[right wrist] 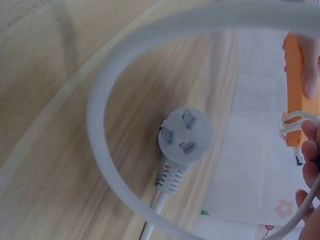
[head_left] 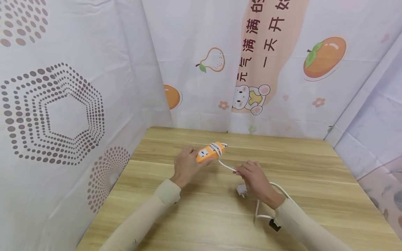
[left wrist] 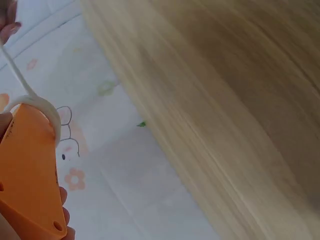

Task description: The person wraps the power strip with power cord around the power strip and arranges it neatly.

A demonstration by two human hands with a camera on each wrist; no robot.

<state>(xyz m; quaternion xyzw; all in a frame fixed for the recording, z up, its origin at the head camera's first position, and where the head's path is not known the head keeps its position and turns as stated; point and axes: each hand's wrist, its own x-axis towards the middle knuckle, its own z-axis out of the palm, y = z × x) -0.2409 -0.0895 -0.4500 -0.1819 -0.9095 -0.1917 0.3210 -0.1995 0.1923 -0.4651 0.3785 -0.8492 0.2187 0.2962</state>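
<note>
My left hand (head_left: 187,166) grips an orange power strip (head_left: 209,153) above the table, its white socket face up. White cord (head_left: 228,167) is wound a few turns around the strip's far end; the left wrist view shows the plain orange underside (left wrist: 30,167). Lower and to the right, my right hand (head_left: 258,182) pinches the cord, which runs fairly straight between the hands. The rest of the cord loops past the right wrist. Beside that hand is the white three-pin plug (head_left: 242,190), its prongs plain in the right wrist view (right wrist: 186,134).
A wood-grain table (head_left: 201,216) lies under both hands. Patterned white curtains hang along its back (head_left: 188,101) and left side (head_left: 125,87), with another at the right (head_left: 377,115). A small black piece (head_left: 274,225) shows by the right cuff.
</note>
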